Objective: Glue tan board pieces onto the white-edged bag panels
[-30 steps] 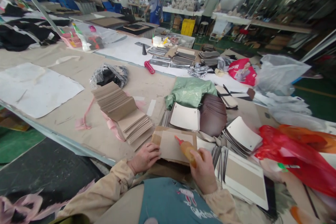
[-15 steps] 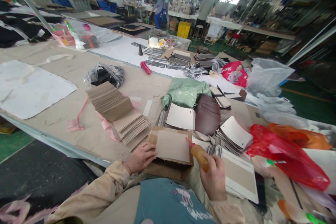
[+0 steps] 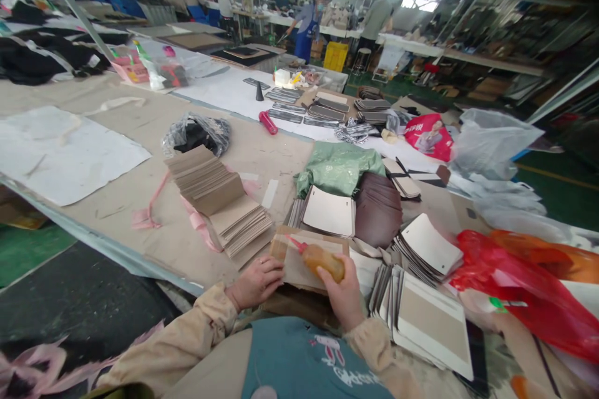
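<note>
My right hand is wrapped around a squeeze bottle of amber glue, tilted over a tan board. Its red nozzle points to the far left, near the board's far edge. The board lies on a brown cardboard box in front of me. With curled fingers, my left hand grips the board's near left corner; the fingertips' undersides are hidden. Just left of the box is a fanned stack of tan boards.
Behind the box are white panels, dark brown pieces and a green bag. More panels and a red plastic bag are at right. A pink cylinder lies farther back. People work in the background.
My right hand has moved the glue bottle left across the board, carrying the nozzle from its right side to its far left. My left hand stays at the near left corner.
</note>
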`<state>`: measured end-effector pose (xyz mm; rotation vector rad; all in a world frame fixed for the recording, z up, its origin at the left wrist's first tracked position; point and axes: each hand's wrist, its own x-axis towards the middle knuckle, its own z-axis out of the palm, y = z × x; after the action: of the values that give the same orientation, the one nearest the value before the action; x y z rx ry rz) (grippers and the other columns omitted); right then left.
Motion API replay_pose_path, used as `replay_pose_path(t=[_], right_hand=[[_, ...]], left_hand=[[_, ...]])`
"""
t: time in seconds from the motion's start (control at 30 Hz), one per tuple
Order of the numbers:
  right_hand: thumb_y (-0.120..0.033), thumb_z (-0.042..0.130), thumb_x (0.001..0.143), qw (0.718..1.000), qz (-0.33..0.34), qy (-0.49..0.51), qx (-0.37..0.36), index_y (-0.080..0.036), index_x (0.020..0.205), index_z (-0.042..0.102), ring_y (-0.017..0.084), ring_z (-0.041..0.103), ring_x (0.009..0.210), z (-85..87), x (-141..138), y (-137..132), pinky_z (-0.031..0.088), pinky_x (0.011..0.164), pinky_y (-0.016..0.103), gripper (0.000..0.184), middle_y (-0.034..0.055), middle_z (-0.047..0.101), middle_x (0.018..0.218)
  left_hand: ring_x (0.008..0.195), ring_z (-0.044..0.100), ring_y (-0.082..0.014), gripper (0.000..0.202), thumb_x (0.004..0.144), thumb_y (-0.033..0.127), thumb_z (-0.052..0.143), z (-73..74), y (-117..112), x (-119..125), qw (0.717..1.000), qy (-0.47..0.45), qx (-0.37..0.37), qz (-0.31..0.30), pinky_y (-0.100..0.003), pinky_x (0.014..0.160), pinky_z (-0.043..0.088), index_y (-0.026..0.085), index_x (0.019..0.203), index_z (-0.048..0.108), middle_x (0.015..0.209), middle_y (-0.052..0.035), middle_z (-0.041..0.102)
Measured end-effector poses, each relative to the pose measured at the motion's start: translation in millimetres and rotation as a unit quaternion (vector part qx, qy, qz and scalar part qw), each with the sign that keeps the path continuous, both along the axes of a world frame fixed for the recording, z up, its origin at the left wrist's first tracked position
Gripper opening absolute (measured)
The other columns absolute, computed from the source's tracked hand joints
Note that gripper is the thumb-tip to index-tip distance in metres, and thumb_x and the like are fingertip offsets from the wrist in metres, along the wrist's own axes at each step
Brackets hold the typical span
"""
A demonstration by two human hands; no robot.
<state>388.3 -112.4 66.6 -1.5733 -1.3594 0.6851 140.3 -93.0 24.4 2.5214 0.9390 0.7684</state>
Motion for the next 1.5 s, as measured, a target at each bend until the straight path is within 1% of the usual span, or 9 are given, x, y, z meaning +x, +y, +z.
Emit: replay_pose_path(t=[0.13,0.3,0.43,0.6,0.87,1.0,1.17,1.33,1.5], right_hand=[[-0.047,0.066,0.074,0.976,-0.058,0.197,-0.07,-0.022,0.113,0.043,0.02,0.061,0.075,-0.4,22,-3,0.053,0.064,0.035,0.051,0.0035,0.06,0.092],[-0.045,0.071,0.07,0.999,0.0,-0.045,-0.016,-0.021,0.104,0.054,0.024,0.058,0.087,2.6,56,-11,0.05,0.08,0.043,0.045,0.0065,0.058,0.099],[-0.038,0.066,0.078,0.976,0.119,-0.165,0.08,-0.022,0.105,0.055,0.025,0.054,0.098,3.0,52,-12,0.047,0.086,0.045,0.033,0.0079,0.055,0.102],[-0.03,0.06,0.084,0.96,0.166,-0.205,0.094,-0.022,0.111,0.052,0.024,0.052,0.101,7.0,37,-11,0.048,0.088,0.042,0.028,0.0095,0.049,0.106],[-0.028,0.062,0.084,0.951,0.245,-0.185,0.042,-0.025,0.109,0.053,0.023,0.053,0.099,27.6,46,-33,0.049,0.083,0.037,0.027,0.0076,0.049,0.107],[-0.032,0.065,0.081,0.964,0.218,-0.149,0.017,-0.024,0.107,0.053,0.023,0.054,0.097,23.6,49,-39,0.049,0.082,0.038,0.03,0.0067,0.053,0.104],[-0.043,0.067,0.078,0.989,0.079,-0.128,0.004,-0.022,0.103,0.054,0.023,0.057,0.092,9.8,79,-45,0.05,0.08,0.039,0.035,0.0057,0.056,0.099],[-0.05,0.067,0.075,0.984,-0.002,-0.174,0.042,-0.021,0.097,0.058,0.024,0.056,0.088,13.6,121,-51,0.049,0.079,0.042,0.037,0.006,0.057,0.093],[-0.048,0.065,0.076,0.978,-0.013,-0.201,0.062,-0.021,0.098,0.059,0.026,0.056,0.087,15.6,133,-47,0.05,0.077,0.045,0.035,0.0076,0.058,0.092]], left_hand=[[0.1,0.055,-0.0185,0.016,0.087,0.021,0.056,-3.3,-2,1,1.0,-0.025,0.004,0.014,-0.037,0.095,0.045,0.018,0.101,0.063,0.108,-0.0079,0.063],[0.1,0.056,-0.018,0.013,0.087,0.024,0.056,-5.4,-5,2,0.999,-0.024,0.006,0.032,-0.036,0.095,0.045,0.019,0.095,0.065,0.112,-0.0087,0.06],[0.1,0.055,-0.0185,0.013,0.087,0.025,0.056,-6.5,-5,2,0.999,-0.019,0.006,0.028,-0.036,0.094,0.045,0.019,0.094,0.066,0.108,-0.0083,0.058],[0.095,0.054,-0.0175,0.013,0.088,0.024,0.055,-5.2,-4,2,1.0,-0.016,0.013,0.023,-0.035,0.091,0.045,0.018,0.088,0.067,0.102,-0.0074,0.058],[0.097,0.054,-0.0178,0.014,0.088,0.024,0.054,-6.7,-6,1,1.0,0.006,0.001,0.024,-0.036,0.093,0.045,0.02,0.091,0.067,0.104,-0.0073,0.057],[0.096,0.054,-0.0177,0.012,0.087,0.023,0.055,-4.9,-6,2,1.0,-0.005,0.001,0.027,-0.035,0.091,0.046,0.02,0.09,0.067,0.103,-0.0072,0.058],[0.096,0.054,-0.018,0.013,0.088,0.023,0.055,0.4,-5,2,1.0,-0.001,-0.006,0.024,-0.036,0.092,0.046,0.02,0.093,0.067,0.103,-0.0075,0.058],[0.097,0.053,-0.0179,0.013,0.088,0.023,0.054,-0.7,-5,2,0.999,0.003,-0.02,0.024,-0.036,0.092,0.045,0.02,0.09,0.067,0.104,-0.0069,0.058],[0.095,0.053,-0.018,0.012,0.088,0.023,0.054,0.2,-5,4,0.999,0.002,-0.022,0.027,-0.034,0.088,0.046,0.02,0.088,0.066,0.102,-0.0067,0.058]])
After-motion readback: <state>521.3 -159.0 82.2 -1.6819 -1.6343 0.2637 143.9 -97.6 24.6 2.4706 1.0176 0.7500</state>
